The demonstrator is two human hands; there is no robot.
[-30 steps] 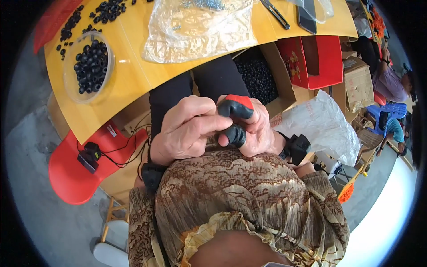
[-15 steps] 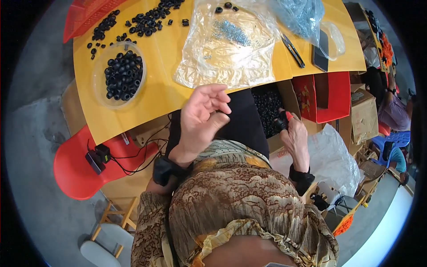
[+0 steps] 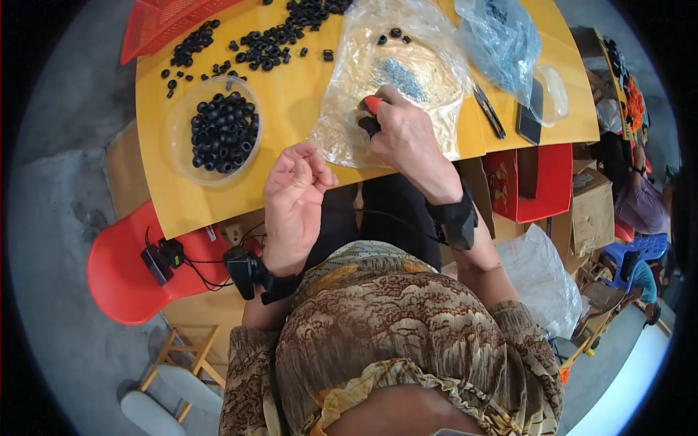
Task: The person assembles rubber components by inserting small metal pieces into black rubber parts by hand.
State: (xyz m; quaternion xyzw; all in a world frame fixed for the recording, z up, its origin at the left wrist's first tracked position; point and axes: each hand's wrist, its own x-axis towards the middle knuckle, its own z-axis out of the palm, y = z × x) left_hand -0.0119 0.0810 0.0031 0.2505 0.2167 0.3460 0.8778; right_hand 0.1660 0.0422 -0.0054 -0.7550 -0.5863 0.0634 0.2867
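Observation:
My left hand (image 3: 294,200) is raised at the table's near edge, palm up. Its fingers are loosely bent and apart, and nothing shows in them. Over the near part of a clear plastic bag (image 3: 345,109) is my right hand (image 3: 411,134), fingers closed. Something red and black (image 3: 371,115) shows at its fingertips; whether that is a held thing or finger coverings I cannot tell. Small silvery pieces (image 3: 403,76) lie on the bag, just beyond this hand, with a few black rings (image 3: 395,33) farther back. To the left, a round clear tub (image 3: 178,149) holds many black rounded parts (image 3: 222,134).
Loose black parts (image 3: 273,47) spread across the yellow table (image 3: 156,185) near a red basket (image 3: 156,29). Tweezers (image 3: 489,111), a dark phone (image 3: 531,112) and a blue-tinted bag (image 3: 502,43) lie at the right. A red box (image 3: 534,185) and red chair (image 3: 123,272) stand below.
My right hand has moved from the box of small black parts below the table up and left, over the bag. My left hand has shifted left and lower, its fingers more bent.

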